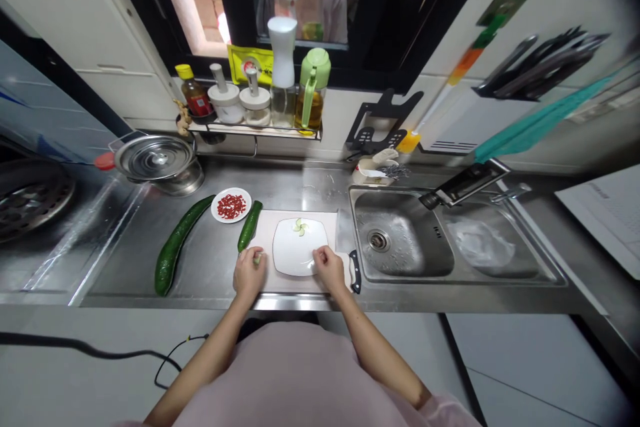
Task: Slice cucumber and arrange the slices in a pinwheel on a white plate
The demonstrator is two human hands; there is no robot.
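Observation:
My left hand [250,271] is at the left part of a pale cutting board [265,283], its fingers closed on small cucumber slices [257,258]. Just beyond it lies a cut length of cucumber [249,227], partly over the board's edge. A white square plate [296,257] rests on the board, with a few thin cucumber slices [300,227] fanned out near its far rim. My right hand [330,268] is closed in a pinch at the plate's right edge; what its fingertips hold, if anything, is hidden. Beside that hand lies a knife with a black handle [355,271].
A whole long cucumber [177,247] and a small plate of red berries [231,205] lie to the left, with a lidded steel pot [159,161] behind. A double sink [400,240] is at right. Seasoning bottles stand on a rack [255,128] by the window.

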